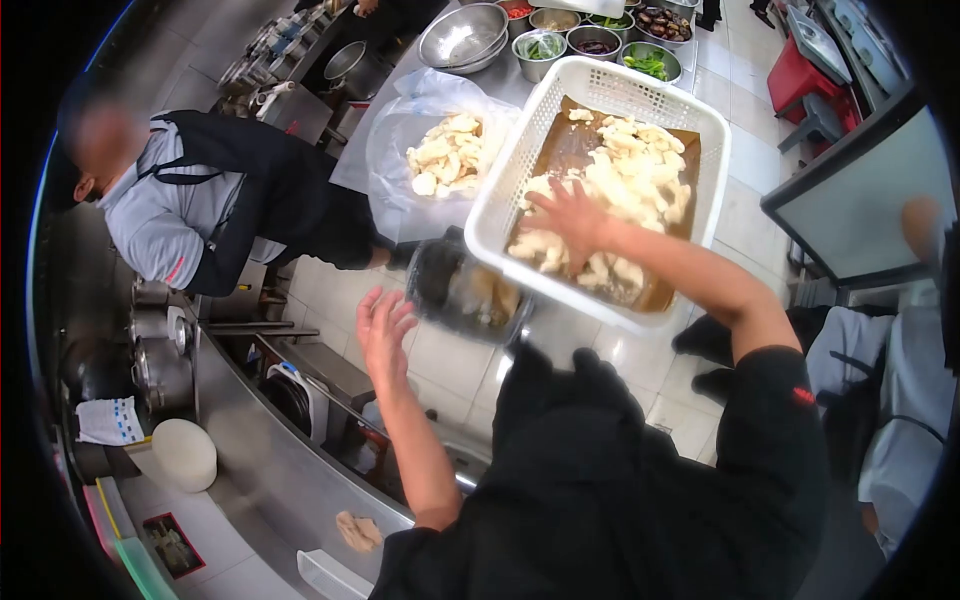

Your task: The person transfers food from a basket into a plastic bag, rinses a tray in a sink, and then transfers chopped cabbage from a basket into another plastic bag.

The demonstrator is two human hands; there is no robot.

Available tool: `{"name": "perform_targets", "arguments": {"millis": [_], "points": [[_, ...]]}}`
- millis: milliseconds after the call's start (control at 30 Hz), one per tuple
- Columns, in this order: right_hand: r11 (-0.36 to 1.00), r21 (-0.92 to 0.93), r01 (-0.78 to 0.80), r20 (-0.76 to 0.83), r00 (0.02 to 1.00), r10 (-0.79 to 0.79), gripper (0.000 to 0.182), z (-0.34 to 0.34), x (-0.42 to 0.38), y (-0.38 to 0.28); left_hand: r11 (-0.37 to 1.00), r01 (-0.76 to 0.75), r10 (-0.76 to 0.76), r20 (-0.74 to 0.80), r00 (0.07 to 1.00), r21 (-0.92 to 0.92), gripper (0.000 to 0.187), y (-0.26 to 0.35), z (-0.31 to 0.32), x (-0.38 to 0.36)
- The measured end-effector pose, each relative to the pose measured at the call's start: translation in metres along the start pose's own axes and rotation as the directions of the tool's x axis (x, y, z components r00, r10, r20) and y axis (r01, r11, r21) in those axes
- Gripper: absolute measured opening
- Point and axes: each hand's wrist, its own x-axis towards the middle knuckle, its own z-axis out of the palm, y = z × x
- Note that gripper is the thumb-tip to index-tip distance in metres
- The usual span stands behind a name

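My right hand (572, 222) reaches into a white perforated plastic basket (486, 232), its fingers spread over the near left part of a heap of pale, lumpy food pieces (640, 175). Brown lining (560, 145) shows under the pieces. Left of the basket, a clear plastic bag (392, 130) holds more pale pieces (446, 160). My left hand (385, 335) is raised in the air with fingers apart and nothing in it. Close to its right, below the basket, is a dark lined bin (440, 285) with brownish contents.
Metal bowls (463, 38) and several small pans of ingredients (648, 62) stand on the table beyond the basket. A person in a dark apron (240, 190) is at the left, another person (905, 400) at the right. A steel counter (300, 470) runs along my left.
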Motion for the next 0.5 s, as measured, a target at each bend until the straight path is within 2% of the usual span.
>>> {"name": "perform_targets", "arguments": {"millis": [67,167,267,300,400,500], "points": [[0.999,0.047,0.003,0.021,1.0,-0.004,0.12,-0.001,0.005,0.001,1.0,0.011,-0.011,0.007,1.0,0.006,0.052,-0.001,-0.003,0.018],[0.998,-0.011,-0.059,0.119,0.991,0.059,0.116,-0.024,-0.001,-0.016,0.999,-0.016,0.017,-0.033,0.999,0.051,0.057,-0.009,-0.009,0.057],[0.992,-0.06,-0.114,0.152,0.981,0.122,0.118,-0.038,0.004,-0.021,0.999,-0.032,0.033,-0.03,0.999,0.034,0.061,-0.005,-0.005,0.086],[0.988,-0.047,-0.149,0.162,0.975,0.154,0.11,-0.041,0.007,-0.025,0.999,-0.014,0.015,-0.018,1.0,0.039,0.062,-0.003,-0.001,0.094],[0.978,0.011,-0.209,0.187,0.961,0.203,0.104,-0.029,0.021,-0.022,0.998,0.008,-0.007,-0.005,1.0,0.063,0.065,0.001,0.007,0.121],[0.969,0.122,-0.215,-0.088,0.97,0.226,0.088,0.025,0.038,-0.001,0.993,0.03,-0.03,0.002,1.0,0.117,0.069,0.007,0.018,0.141]]}}
